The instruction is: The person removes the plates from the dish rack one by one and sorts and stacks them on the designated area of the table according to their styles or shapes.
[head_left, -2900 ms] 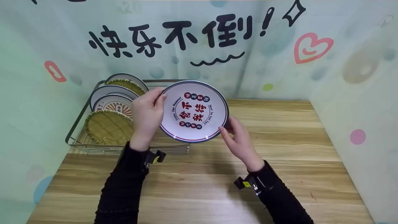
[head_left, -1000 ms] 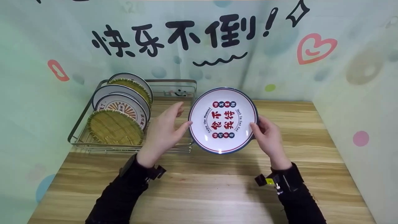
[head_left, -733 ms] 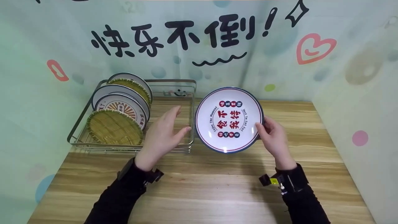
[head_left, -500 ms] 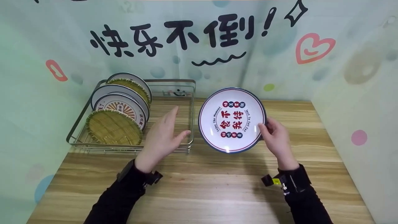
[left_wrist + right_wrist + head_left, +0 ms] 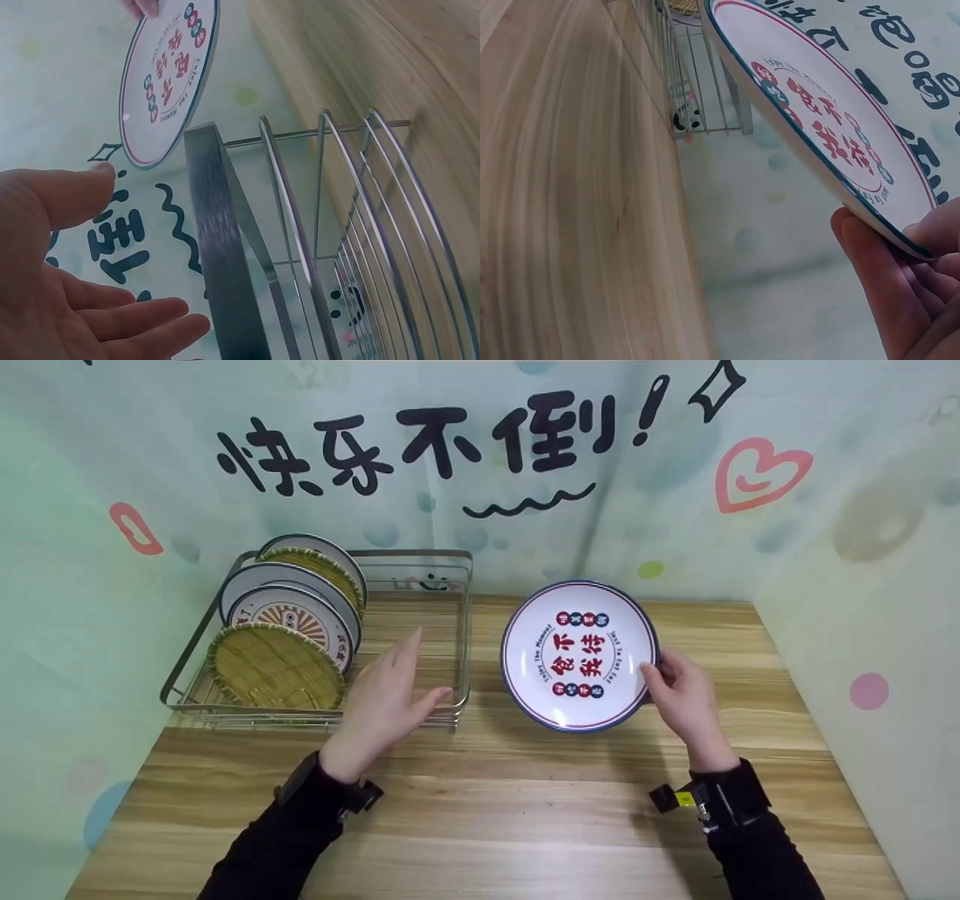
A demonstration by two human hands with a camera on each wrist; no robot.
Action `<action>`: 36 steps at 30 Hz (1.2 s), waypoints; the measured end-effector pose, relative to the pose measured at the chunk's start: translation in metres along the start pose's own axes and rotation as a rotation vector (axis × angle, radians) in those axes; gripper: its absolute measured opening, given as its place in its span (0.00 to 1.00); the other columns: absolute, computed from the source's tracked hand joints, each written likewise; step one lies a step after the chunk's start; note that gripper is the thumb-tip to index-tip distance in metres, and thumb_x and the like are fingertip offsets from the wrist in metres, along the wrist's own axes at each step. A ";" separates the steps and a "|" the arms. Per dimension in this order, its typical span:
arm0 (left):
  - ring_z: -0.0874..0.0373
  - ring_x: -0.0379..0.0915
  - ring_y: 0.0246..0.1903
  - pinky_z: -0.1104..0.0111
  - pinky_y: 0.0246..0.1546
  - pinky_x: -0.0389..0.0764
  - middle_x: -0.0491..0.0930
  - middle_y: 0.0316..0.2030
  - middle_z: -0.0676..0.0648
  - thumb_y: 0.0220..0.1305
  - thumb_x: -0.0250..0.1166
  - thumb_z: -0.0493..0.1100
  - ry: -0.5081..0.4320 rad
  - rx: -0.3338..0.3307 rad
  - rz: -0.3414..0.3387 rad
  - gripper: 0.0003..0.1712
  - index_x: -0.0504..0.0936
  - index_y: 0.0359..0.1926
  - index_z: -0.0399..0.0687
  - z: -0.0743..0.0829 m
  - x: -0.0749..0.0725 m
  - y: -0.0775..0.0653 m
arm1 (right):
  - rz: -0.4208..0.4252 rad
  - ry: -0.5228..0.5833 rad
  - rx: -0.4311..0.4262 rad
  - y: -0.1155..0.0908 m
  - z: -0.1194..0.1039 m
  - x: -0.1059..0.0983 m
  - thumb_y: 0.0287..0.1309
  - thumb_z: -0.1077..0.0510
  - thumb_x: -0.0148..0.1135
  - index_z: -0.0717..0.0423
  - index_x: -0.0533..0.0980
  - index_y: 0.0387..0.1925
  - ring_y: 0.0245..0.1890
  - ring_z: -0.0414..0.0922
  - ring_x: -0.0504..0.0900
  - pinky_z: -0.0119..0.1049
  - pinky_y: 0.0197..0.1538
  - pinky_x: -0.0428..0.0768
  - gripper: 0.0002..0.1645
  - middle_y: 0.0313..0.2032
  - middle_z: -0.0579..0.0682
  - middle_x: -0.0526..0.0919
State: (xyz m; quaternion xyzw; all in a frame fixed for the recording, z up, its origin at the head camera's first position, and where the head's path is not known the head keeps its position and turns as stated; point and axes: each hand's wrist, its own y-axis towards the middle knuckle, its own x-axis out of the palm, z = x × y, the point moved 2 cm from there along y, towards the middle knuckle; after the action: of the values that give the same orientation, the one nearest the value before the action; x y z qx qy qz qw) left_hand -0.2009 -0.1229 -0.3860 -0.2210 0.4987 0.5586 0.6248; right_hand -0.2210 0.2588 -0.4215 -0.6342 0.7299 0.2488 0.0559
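A white plate [image 5: 579,656] with a blue rim and red characters is held above the table, right of the wire rack. My right hand [image 5: 686,701] pinches its right edge, thumb on the face and fingers beneath, as the right wrist view of the plate [image 5: 832,127] also shows. My left hand [image 5: 382,697] holds nothing; its fingers are extended over the front right part of the metal wire rack [image 5: 409,556]. In the left wrist view the left hand [image 5: 82,262] is beside the rack's flat top rail [image 5: 221,247], thumb apart from the fingers.
Several plates and woven trays lean in the rack's left half: a woven tray [image 5: 274,667] in front, a sunburst-patterned plate [image 5: 292,615] behind it, another woven tray [image 5: 319,566] farther back. A printed cloth wall [image 5: 667,547] closes off the back of the wooden table [image 5: 480,825].
Earlier both hands held the plate over the rack. The left hand has since let go and stayed near the rack, while the right hand has carried the plate to the right.
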 end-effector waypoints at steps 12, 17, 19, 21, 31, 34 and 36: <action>0.34 0.66 0.63 0.46 0.66 0.65 0.65 0.66 0.28 0.60 0.71 0.54 0.015 0.006 0.045 0.53 0.55 0.73 0.31 -0.019 0.001 -0.011 | -0.001 -0.193 0.032 -0.001 0.020 -0.022 0.67 0.66 0.56 0.74 0.75 0.49 0.25 0.31 0.79 0.26 0.28 0.83 0.14 0.37 0.69 0.84; 0.34 0.65 0.64 0.45 0.66 0.64 0.64 0.66 0.28 0.60 0.71 0.54 0.014 -0.004 0.036 0.53 0.54 0.73 0.30 -0.024 -0.001 -0.014 | 0.000 -0.233 0.041 -0.002 0.026 -0.033 0.67 0.65 0.56 0.75 0.75 0.50 0.26 0.30 0.79 0.24 0.29 0.82 0.16 0.38 0.71 0.84; 0.33 0.65 0.63 0.44 0.66 0.64 0.65 0.66 0.28 0.60 0.71 0.54 0.023 -0.008 0.034 0.53 0.55 0.73 0.30 -0.026 -0.003 -0.016 | 0.001 -0.234 0.044 -0.002 0.028 -0.037 0.68 0.65 0.55 0.75 0.75 0.49 0.26 0.29 0.79 0.24 0.28 0.82 0.16 0.38 0.71 0.84; 0.33 0.66 0.62 0.44 0.65 0.65 0.66 0.65 0.27 0.60 0.71 0.54 0.032 -0.010 0.034 0.52 0.55 0.72 0.29 -0.027 -0.005 -0.017 | 0.006 -0.241 0.048 -0.002 0.030 -0.041 0.68 0.65 0.55 0.75 0.75 0.49 0.25 0.28 0.78 0.23 0.28 0.82 0.15 0.38 0.71 0.84; 0.32 0.64 0.64 0.43 0.66 0.63 0.63 0.66 0.27 0.59 0.72 0.52 0.047 -0.014 0.054 0.53 0.55 0.72 0.28 -0.035 -0.013 -0.022 | -0.006 -0.273 0.101 -0.002 0.039 -0.062 0.69 0.63 0.53 0.76 0.74 0.50 0.24 0.30 0.79 0.24 0.28 0.82 0.17 0.38 0.71 0.83; 0.32 0.64 0.64 0.44 0.66 0.63 0.63 0.66 0.26 0.59 0.72 0.51 0.049 -0.012 0.060 0.53 0.54 0.72 0.28 -0.037 -0.016 -0.024 | -0.010 -0.282 0.127 -0.001 0.044 -0.067 0.70 0.62 0.52 0.76 0.73 0.50 0.24 0.32 0.80 0.26 0.28 0.83 0.18 0.38 0.71 0.83; 0.32 0.64 0.63 0.44 0.66 0.63 0.64 0.65 0.25 0.59 0.73 0.51 0.055 -0.016 0.063 0.53 0.54 0.72 0.27 -0.038 -0.018 -0.025 | -0.018 -0.293 0.137 0.000 0.046 -0.070 0.70 0.61 0.51 0.76 0.73 0.50 0.24 0.33 0.80 0.27 0.28 0.83 0.18 0.37 0.70 0.83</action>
State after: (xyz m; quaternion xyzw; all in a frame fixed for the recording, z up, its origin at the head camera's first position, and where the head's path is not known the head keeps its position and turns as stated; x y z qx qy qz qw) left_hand -0.1902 -0.1706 -0.3927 -0.2254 0.5182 0.5755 0.5912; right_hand -0.2183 0.3421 -0.4340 -0.5922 0.7236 0.2878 0.2071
